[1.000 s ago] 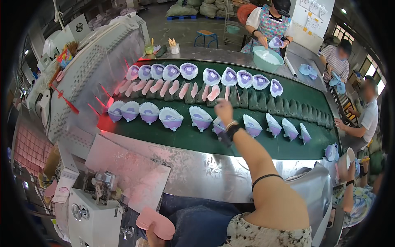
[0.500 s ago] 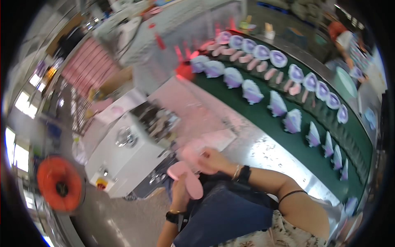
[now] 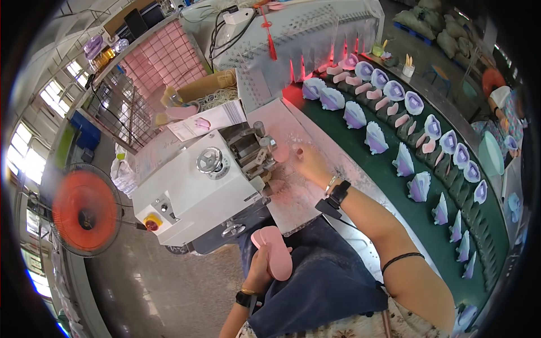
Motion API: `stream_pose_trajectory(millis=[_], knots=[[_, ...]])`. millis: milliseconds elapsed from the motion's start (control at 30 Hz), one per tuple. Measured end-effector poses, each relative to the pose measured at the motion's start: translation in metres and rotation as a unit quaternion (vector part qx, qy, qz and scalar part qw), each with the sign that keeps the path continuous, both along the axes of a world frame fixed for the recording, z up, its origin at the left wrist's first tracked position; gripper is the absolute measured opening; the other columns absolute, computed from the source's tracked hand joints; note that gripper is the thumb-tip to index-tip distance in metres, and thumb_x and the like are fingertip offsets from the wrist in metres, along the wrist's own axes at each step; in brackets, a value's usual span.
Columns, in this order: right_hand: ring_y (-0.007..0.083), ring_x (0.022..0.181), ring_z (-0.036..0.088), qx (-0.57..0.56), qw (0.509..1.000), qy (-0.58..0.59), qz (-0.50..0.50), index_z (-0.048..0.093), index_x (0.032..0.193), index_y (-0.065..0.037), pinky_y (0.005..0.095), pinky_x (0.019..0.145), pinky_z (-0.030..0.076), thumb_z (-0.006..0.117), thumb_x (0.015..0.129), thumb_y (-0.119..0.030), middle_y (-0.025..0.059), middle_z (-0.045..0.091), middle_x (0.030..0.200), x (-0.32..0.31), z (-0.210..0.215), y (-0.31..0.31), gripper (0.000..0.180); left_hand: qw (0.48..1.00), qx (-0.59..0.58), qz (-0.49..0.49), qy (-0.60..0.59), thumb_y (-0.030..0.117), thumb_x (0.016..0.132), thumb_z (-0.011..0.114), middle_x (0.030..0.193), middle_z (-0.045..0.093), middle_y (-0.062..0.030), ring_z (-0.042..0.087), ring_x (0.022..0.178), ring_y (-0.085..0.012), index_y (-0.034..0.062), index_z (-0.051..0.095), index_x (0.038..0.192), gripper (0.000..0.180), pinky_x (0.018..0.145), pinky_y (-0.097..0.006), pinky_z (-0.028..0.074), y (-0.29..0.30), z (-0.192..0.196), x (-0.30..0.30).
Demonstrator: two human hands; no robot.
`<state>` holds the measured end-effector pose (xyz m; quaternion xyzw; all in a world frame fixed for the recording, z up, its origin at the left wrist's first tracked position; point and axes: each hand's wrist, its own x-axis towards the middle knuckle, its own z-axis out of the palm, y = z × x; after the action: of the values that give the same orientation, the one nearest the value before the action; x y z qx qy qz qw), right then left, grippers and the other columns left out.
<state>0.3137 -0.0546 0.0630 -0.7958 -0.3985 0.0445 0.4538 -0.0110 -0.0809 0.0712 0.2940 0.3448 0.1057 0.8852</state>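
Note:
A small stack of pink shoe insoles is gripped in my left hand, held low in front of the dark blue apron. My right hand reaches forward to the working head of a white machine. Its fingers are closed at the edge of another pink insole, which sits against the machine's metal rollers. Part of that insole blends into the pink dust behind it.
A green conveyor belt on the right carries rows of purple-and-white shoe uppers and pink insoles. An orange fan stands at left. Behind the machine are a carton and a wire rack. Another person works at far right.
My right hand has moved forward and up to the machine head with a pink insole. My left hand has shifted slightly right with its stack. The view has turned, and the machine shows more fully.

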Motion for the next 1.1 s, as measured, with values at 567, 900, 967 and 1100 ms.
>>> stream_pose_trajectory(millis=[567,900,967,1100], knots=[[0.0204,0.056,0.067,0.238,0.901,0.355,-0.073,0.059,0.090,-0.001,0.0281,0.047,0.047,0.055,0.090,-0.022,0.0130,0.066,0.077,0.055,-0.026,0.025,0.022,0.997,0.022,0.035,0.058,0.019,0.099,0.039,0.111,0.061,-0.0187,0.062,0.101,-0.0303,-0.0051,0.043,0.129,0.038,0.086,-0.039,0.053,-0.002,-0.018,-0.001],[0.0359,0.068,0.065,0.095,0.854,0.025,-0.510,0.055,0.097,-0.006,0.0446,0.061,0.051,0.062,0.082,-0.016,0.0211,0.064,0.080,0.203,-0.079,-0.393,0.019,0.986,0.084,-0.022,0.146,0.032,0.091,0.058,0.125,0.055,-0.0101,0.054,0.114,-0.0245,0.0081,0.044,0.133,0.050,0.096,-0.040,0.045,-0.039,0.050,0.047],[0.0372,0.079,0.065,0.049,0.787,-0.029,-0.614,0.060,0.093,-0.005,0.0448,0.069,0.051,0.062,0.079,-0.014,0.0205,0.066,0.082,0.219,-0.094,-0.492,0.017,0.988,0.088,-0.036,0.121,0.032,0.091,0.058,0.125,0.054,-0.0099,0.054,0.114,-0.0242,0.0092,0.043,0.134,0.050,0.097,-0.039,0.044,-0.050,0.072,0.062],[0.0386,0.084,0.065,-0.060,0.796,-0.016,-0.602,0.068,0.091,-0.003,0.0452,0.075,0.051,0.060,0.070,-0.009,0.0221,0.067,0.084,0.226,-0.080,-0.539,0.023,0.990,0.089,-0.052,0.101,0.032,0.091,0.059,0.126,0.055,-0.0110,0.053,0.115,-0.0256,0.0097,0.042,0.136,0.052,0.098,-0.039,0.044,-0.022,0.006,0.038]])
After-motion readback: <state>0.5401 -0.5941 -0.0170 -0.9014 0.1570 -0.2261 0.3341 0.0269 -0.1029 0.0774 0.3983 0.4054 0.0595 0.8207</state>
